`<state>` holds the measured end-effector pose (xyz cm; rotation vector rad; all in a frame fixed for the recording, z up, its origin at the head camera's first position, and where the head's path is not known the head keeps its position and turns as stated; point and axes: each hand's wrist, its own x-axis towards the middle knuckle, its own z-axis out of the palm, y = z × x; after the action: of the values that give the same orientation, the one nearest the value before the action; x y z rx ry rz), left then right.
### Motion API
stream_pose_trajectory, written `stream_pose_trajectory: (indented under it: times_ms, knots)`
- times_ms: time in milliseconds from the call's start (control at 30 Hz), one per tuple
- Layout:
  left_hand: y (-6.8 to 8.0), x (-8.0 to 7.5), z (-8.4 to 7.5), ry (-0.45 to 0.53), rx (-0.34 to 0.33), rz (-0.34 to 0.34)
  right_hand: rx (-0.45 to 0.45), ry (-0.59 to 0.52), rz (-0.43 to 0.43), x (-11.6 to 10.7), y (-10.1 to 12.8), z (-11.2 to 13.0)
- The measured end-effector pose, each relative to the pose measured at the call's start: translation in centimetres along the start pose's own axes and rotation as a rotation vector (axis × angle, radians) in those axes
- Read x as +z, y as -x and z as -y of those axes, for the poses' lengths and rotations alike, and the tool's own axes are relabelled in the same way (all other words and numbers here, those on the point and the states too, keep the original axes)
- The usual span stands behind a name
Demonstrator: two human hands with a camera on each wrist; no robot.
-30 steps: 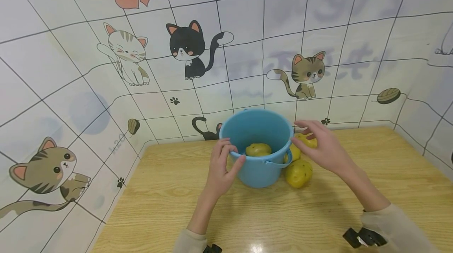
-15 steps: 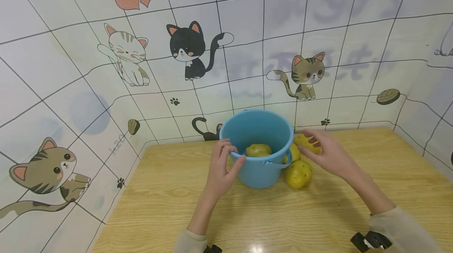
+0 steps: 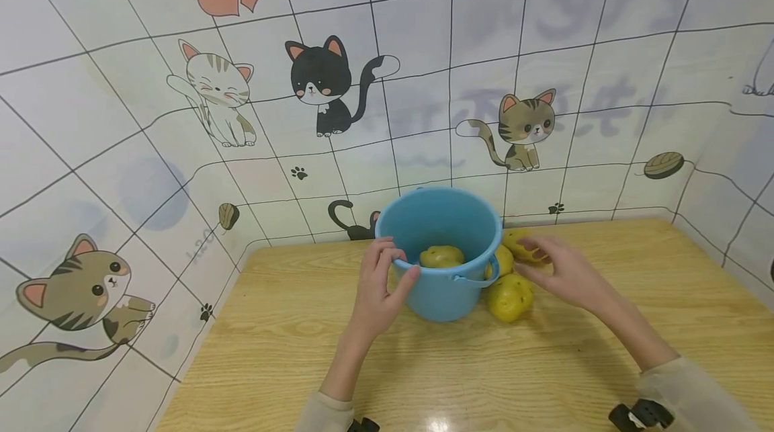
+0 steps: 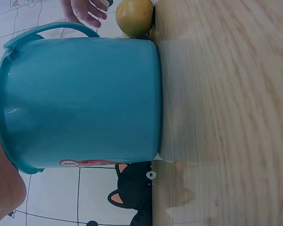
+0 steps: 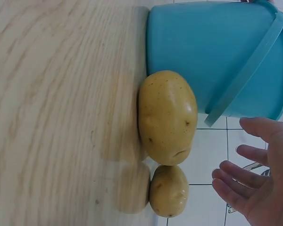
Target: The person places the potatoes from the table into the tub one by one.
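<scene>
A blue bucket stands upright on the table, one potato showing inside it. My left hand grips the bucket's near-left rim, fingers hooked over the edge; in the left wrist view that hand is mostly cut off. Just right of the bucket lie a front potato, a middle potato partly behind the handle, and a far potato partly hidden by my right hand. That hand hovers over them, fingers loosely bent and apart. The right wrist view shows nothing in its grasp.
The bucket's handle hangs down on its right side. A wooden table carries everything. Close behind the bucket rises a wall with grid lines and cat drawings, which also closes in the left and right sides.
My right hand has moved from beside the bucket's right rim to the right and lower, over the potatoes. The left hand and the bucket have stayed in place.
</scene>
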<state>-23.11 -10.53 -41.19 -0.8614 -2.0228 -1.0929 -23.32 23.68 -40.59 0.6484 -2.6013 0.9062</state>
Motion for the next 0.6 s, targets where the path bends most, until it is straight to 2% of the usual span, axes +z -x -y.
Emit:
stream_pose_trajectory:
  times_ms: [267,600]
  knots:
    - [0.1,0.0,0.1,0.003,-0.011,0.006,-0.014,-0.007,0.077,0.8,0.3,-1.1]
    - [0.1,0.1,0.2,-0.007,0.004,0.002,-0.048,0.004,0.114,1.5,0.8,-1.7]
